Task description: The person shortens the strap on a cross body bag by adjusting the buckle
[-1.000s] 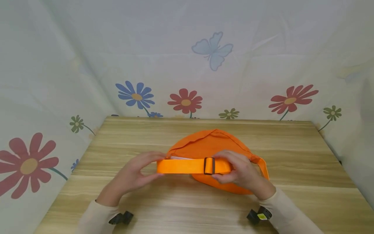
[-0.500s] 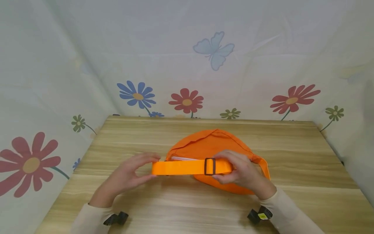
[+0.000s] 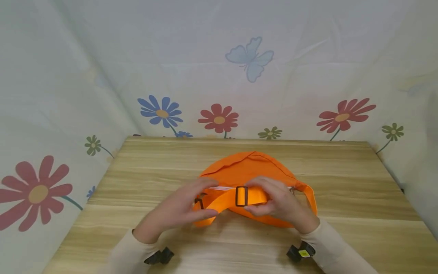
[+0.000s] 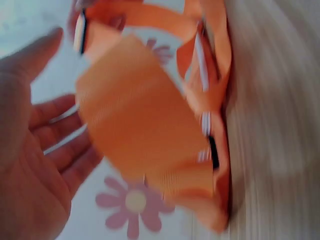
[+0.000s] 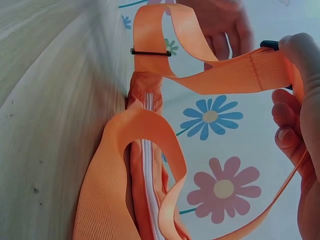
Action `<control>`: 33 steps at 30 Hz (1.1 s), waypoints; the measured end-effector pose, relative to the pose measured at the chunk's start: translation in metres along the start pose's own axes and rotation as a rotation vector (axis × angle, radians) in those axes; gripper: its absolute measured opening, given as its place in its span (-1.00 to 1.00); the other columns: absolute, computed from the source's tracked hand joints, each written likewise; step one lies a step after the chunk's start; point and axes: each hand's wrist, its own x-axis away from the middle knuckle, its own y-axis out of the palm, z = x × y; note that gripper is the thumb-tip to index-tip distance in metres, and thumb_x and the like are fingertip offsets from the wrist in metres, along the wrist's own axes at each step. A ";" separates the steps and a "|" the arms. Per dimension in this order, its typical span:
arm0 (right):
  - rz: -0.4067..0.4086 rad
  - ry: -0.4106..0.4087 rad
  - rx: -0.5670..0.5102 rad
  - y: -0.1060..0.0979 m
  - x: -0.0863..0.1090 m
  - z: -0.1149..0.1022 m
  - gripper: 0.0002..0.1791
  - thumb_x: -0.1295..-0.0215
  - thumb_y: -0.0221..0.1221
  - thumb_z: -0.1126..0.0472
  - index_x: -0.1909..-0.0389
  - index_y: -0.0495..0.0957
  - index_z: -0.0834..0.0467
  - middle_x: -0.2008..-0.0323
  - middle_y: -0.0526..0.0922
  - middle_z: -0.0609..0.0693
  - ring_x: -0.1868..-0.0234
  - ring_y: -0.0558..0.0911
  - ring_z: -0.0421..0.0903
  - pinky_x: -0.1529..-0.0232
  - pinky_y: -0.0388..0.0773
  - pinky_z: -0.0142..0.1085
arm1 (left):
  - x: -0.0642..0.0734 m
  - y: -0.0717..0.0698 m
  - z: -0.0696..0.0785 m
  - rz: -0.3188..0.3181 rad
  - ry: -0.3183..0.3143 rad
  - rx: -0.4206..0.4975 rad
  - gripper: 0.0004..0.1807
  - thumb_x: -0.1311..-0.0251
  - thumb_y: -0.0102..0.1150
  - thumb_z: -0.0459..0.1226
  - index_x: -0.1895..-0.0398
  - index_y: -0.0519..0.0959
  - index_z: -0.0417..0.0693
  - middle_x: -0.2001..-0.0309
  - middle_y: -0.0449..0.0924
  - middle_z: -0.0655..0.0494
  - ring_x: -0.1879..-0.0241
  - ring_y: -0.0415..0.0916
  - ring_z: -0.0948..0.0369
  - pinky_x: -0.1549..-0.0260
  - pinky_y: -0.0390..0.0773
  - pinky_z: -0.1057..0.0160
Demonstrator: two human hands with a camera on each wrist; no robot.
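Observation:
An orange waist bag (image 3: 253, 169) with a white zipper (image 5: 146, 175) lies on the table. Raised in front of it is its orange strap (image 3: 224, 201), threaded through a black slider buckle (image 3: 237, 196). My right hand (image 3: 282, 201) pinches the strap at this buckle between thumb and fingers. My left hand (image 3: 179, 205) is at the strap's slack left part, thumb and fingers spread apart. The left wrist view shows that hand's fingers (image 4: 65, 135) loosely extended beside the hanging strap, not gripping it. A second black ring (image 5: 150, 52) joins the strap to the bag's end.
The wood-patterned table (image 3: 154, 160) reaches back to a pale cloth wall (image 3: 294, 95) printed with flowers and a butterfly. More strap (image 3: 309, 198) loops off the bag's right end.
My left hand has let go of the strap's left end and moved right, toward the buckle. The strap, stretched straight before, now sags and twists. My right hand has hardly moved.

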 end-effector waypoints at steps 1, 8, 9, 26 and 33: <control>0.000 0.004 -0.002 0.000 0.000 0.000 -0.49 -0.38 0.45 -0.09 -0.09 0.61 0.20 0.10 0.77 0.04 0.27 0.70 -0.15 0.23 0.73 -0.45 | -0.006 0.005 0.006 -0.002 -0.004 -0.014 -0.26 -0.32 0.48 0.09 -0.49 0.48 0.08 -0.40 0.60 0.13 -0.34 0.57 0.10 -0.35 0.63 -0.07; 0.001 -0.014 -0.031 0.003 -0.004 -0.003 -0.51 -0.39 0.44 -0.07 -0.08 0.60 0.22 0.11 0.77 0.06 0.27 0.71 -0.12 0.24 0.73 -0.45 | -0.030 0.033 0.025 0.104 0.031 -0.080 -0.25 -0.27 0.56 -0.01 -0.41 0.51 -0.13 -0.29 0.68 0.06 -0.22 0.68 0.13 -0.22 0.72 0.08; 0.001 -0.014 -0.035 0.004 -0.004 -0.003 -0.51 -0.41 0.42 -0.08 -0.08 0.60 0.22 0.11 0.77 0.06 0.27 0.71 -0.12 0.23 0.73 -0.44 | -0.031 0.036 0.025 0.120 0.040 -0.079 -0.27 -0.27 0.57 -0.03 -0.40 0.52 -0.14 -0.27 0.69 0.06 -0.20 0.69 0.13 -0.21 0.73 0.09; -0.088 -0.007 0.199 -0.020 0.006 -0.006 -0.44 -0.25 0.58 0.02 -0.19 0.66 0.14 0.08 0.75 -0.09 0.21 0.67 -0.20 0.10 0.70 -0.44 | -0.024 0.040 0.017 0.209 0.052 0.076 -0.46 -0.17 0.61 -0.32 -0.19 0.58 -0.16 -0.12 0.73 0.03 -0.10 0.70 0.11 -0.19 0.73 0.09; -0.076 -0.025 0.176 -0.023 0.007 -0.008 -0.55 -0.46 0.37 -0.11 -0.15 0.66 0.12 0.15 0.71 -0.11 0.27 0.62 -0.22 0.16 0.64 -0.48 | -0.024 0.044 0.018 0.168 0.014 0.152 -0.41 -0.27 0.55 -0.27 -0.30 0.50 -0.14 -0.22 0.71 0.00 -0.22 0.68 0.08 -0.30 0.67 0.01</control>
